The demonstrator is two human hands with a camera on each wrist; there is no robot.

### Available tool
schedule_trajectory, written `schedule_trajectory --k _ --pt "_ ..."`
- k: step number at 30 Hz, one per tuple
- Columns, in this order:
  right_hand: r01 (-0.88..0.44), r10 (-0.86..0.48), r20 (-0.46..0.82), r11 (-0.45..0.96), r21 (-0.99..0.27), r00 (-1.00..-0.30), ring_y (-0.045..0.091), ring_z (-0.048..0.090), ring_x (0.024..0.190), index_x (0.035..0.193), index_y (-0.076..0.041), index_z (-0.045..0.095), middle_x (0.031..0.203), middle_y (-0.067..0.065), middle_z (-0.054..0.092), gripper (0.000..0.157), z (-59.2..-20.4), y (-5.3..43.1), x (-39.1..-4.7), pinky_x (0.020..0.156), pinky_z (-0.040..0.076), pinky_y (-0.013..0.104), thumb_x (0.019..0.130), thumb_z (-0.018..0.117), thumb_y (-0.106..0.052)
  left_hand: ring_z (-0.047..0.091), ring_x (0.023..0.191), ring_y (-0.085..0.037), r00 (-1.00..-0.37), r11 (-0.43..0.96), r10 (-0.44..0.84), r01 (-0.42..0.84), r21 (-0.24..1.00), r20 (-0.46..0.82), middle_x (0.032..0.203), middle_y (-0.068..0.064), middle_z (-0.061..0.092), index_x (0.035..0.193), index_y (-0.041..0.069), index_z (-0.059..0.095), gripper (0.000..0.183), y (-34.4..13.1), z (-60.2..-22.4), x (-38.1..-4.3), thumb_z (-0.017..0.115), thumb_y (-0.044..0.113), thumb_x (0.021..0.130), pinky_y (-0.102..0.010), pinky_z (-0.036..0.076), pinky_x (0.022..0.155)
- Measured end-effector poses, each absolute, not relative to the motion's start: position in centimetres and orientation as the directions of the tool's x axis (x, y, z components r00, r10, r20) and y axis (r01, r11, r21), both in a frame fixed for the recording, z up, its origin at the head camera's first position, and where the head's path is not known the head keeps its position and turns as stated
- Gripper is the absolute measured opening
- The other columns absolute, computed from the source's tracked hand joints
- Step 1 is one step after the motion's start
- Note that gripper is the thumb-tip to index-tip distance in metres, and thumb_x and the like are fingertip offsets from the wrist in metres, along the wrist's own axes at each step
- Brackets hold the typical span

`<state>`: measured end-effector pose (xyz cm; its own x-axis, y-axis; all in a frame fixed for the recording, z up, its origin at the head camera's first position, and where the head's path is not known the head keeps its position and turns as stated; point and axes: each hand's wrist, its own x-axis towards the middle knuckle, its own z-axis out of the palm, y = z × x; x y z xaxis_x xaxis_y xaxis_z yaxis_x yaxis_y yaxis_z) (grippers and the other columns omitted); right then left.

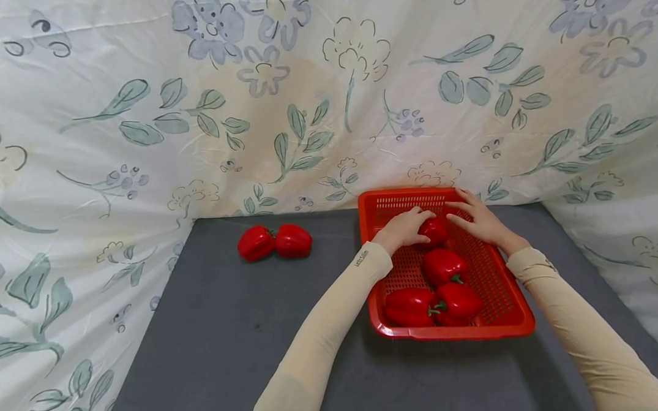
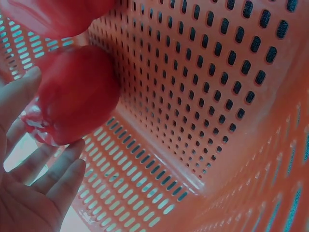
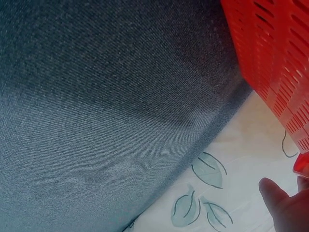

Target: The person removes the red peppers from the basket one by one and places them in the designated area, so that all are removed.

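Observation:
In the head view my left hand reaches into the red plastic basket and grips a glossy red bell pepper near the back. From the left wrist, thumb and fingertips show around that bell pepper, its stem side hidden. My right hand, fingers spread and holding nothing, hovers over the basket's right rim. The right wrist view catches part of the right hand close to the basket's outer wall. Nearer the front, a bell pepper lies behind two others, one left and one right.
Two more red bell peppers, one left and one right, sit side by side at the back of the dark grey table. A floral cloth hangs along the back and both sides.

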<state>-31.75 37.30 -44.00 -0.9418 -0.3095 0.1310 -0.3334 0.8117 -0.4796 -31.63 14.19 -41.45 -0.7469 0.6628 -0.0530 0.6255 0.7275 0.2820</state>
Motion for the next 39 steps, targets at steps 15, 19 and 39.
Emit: schedule_trajectory --k 15,19,39 --pt "-0.325 -0.301 0.129 0.815 -0.48 -0.945 0.041 0.003 0.14 0.134 -0.002 0.046 0.154 0.018 0.012 0.055 -44.0 37.1 -31.5 0.103 0.01 0.068 0.092 0.053 -0.036 0.051 0.109 -0.01 -0.763 0.744 0.645 0.614 0.263 -0.044 0.129 0.001 0.047 0.135 0.026 0.043 0.05 14.1 -41.6 -31.6 0.061 0.032 0.088 -0.023 0.043 0.096" --pt "-0.32 -0.298 0.123 0.816 -0.481 -0.946 0.04 0.003 0.14 0.135 -0.002 0.046 0.154 0.017 0.011 0.055 -43.9 37.0 -31.4 0.103 0.01 0.068 0.092 0.053 -0.036 0.051 0.109 -0.01 -0.765 0.747 0.643 0.614 0.256 -0.043 0.128 0.002 0.047 0.135 0.026 0.044 0.05 14.0 -41.3 -31.4 0.062 0.032 0.088 -0.023 0.042 0.096" --pt "-0.372 -0.342 0.152 0.796 -0.477 -0.927 0.043 0.003 0.139 0.133 0.003 0.045 0.152 0.023 0.012 0.054 -43.2 36.5 -30.3 0.102 0.01 0.069 0.094 0.052 -0.034 0.05 0.111 -0.009 -0.762 0.729 0.648 0.62 0.29 0.001 0.128 0.002 0.051 0.135 0.022 0.045 0.054 12.8 -38.3 -30.7 0.065 0.032 0.086 -0.021 0.043 0.095"
